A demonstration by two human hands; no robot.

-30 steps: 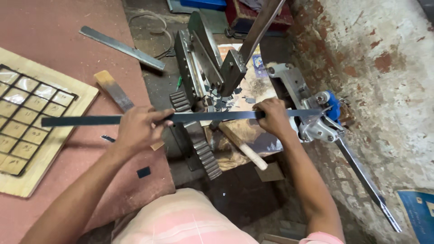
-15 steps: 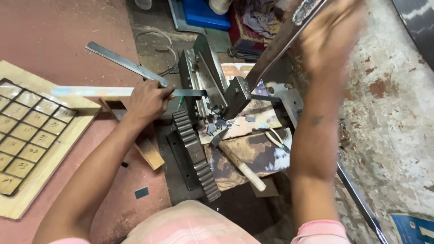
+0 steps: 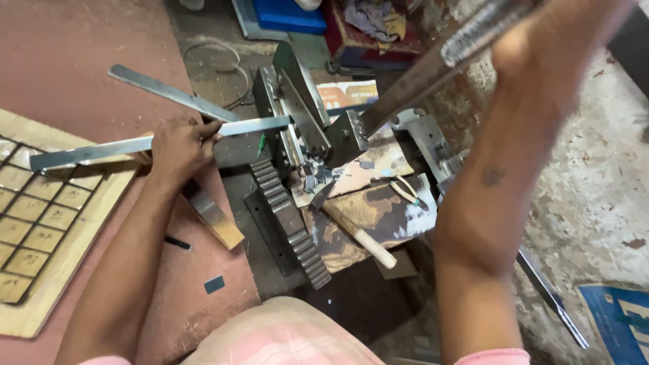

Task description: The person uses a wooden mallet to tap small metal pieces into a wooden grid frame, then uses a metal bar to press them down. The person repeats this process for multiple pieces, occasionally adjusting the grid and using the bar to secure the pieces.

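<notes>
Near the middle left of the frame, the left hand [image 3: 177,144] is closed around a long flat metal strip [image 3: 135,145]. This strip lies level and runs from the left side, over a wooden board [image 3: 64,253] with a grid of squares on it, to the cutting machine [image 3: 297,115] in the middle. Its right end goes into the blade part of the machine.

Up in the top right corner, the right hand [image 3: 554,40] is lifted high and is wrapped around the long metal lever [image 3: 433,71] of the machine. The lever slants down from that hand to the machine. The hand is blurry, so the fingers are hard to see.

Below the machine there is a toothed metal bar [image 3: 291,223] that slants toward the bottom of the frame. Beside it lies a wooden handle [image 3: 362,236] on a worn sheet [image 3: 378,209]. Small dark metal bits [image 3: 314,179] lie just under the blade.

A second metal strip [image 3: 169,92] lies at the upper left, near the left hand but not touching it. A wooden block [image 3: 216,220] sits under the left arm. Small dark cut pieces [image 3: 214,284] lie on the red table [image 3: 81,54]. A blue box [image 3: 291,13] is at the top.
</notes>
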